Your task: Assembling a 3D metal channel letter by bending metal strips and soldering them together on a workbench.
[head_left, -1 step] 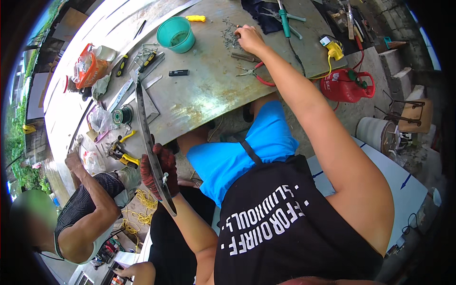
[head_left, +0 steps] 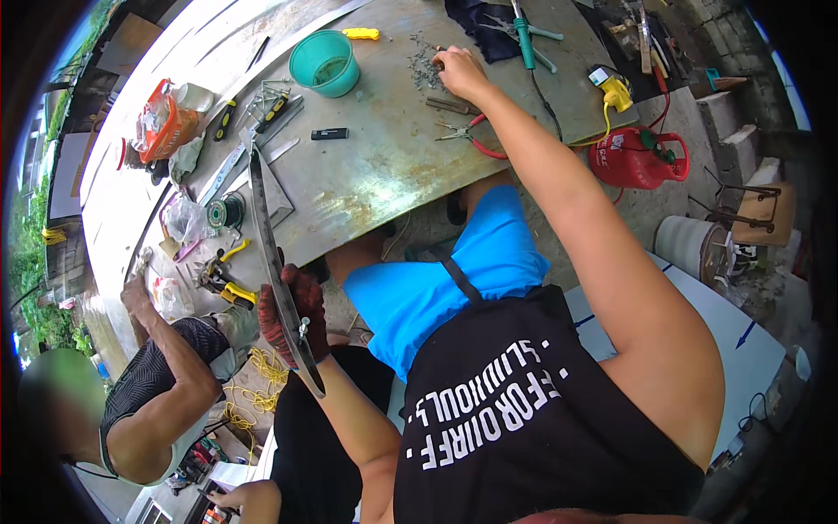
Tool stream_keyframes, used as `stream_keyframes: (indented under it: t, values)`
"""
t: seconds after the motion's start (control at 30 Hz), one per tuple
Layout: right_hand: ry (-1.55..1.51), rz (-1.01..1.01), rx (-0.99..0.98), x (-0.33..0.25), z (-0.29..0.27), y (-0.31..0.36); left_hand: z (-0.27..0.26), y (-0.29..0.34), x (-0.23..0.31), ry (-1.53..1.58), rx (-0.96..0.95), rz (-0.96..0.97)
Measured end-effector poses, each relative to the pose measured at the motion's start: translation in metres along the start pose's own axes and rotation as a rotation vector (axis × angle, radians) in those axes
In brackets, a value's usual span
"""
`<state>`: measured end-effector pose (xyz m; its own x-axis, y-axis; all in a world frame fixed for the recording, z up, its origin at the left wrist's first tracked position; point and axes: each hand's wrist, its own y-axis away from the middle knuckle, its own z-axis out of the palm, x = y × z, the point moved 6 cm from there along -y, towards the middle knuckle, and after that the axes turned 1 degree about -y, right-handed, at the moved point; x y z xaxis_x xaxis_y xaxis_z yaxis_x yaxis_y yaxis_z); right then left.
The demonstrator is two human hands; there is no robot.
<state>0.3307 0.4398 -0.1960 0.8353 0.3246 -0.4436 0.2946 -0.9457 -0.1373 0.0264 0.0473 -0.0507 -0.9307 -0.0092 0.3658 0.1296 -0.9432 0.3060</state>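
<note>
My left hand [head_left: 295, 316] wears a dark red glove and grips a long thin metal strip [head_left: 266, 227] near its lower end. The strip slants up over the edge of the worn metal table [head_left: 384, 175]. My right hand [head_left: 460, 72] is stretched far across the table with its bent fingers down on a small heap of grey screws [head_left: 425, 65]. The fingertips are hidden, so a pinch cannot be made out. Red-handled pliers [head_left: 467, 135] lie just below that forearm.
On the table are a teal bowl [head_left: 325, 63], a small black block [head_left: 329, 134], a wire spool [head_left: 229, 210], an orange bag [head_left: 161, 122] and teal-handled tools [head_left: 524, 31]. A red gas can [head_left: 637, 157] stands at right. Another person [head_left: 153, 393] leans on the table at left.
</note>
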Motion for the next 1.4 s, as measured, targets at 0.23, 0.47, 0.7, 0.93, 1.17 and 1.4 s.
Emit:
stream_keyframes:
  t: [0.23,0.47,0.7,0.93,1.17,1.4]
  values:
    - [-0.157,-0.04,-0.057,0.01,0.005,0.0,-0.003,0.001,0.007,-0.039,0.039,0.057]
    - [-0.064,0.001,-0.077,0.0,-0.001,0.0,-0.011,-0.003,0.007,-0.05,0.016,0.033]
    - [-0.054,0.06,-0.195,-0.001,0.006,-0.006,-0.018,0.004,0.005,0.005,0.029,0.003]
    - [-0.11,0.062,-0.106,0.005,-0.003,-0.005,-0.017,0.008,0.012,-0.037,0.097,0.048]
    - [-0.131,0.032,-0.021,0.003,-0.012,-0.005,-0.016,0.005,0.011,-0.021,0.032,0.035]
    - [-0.033,0.005,-0.179,-0.005,0.003,-0.007,-0.017,0.005,0.009,-0.02,0.077,0.065]
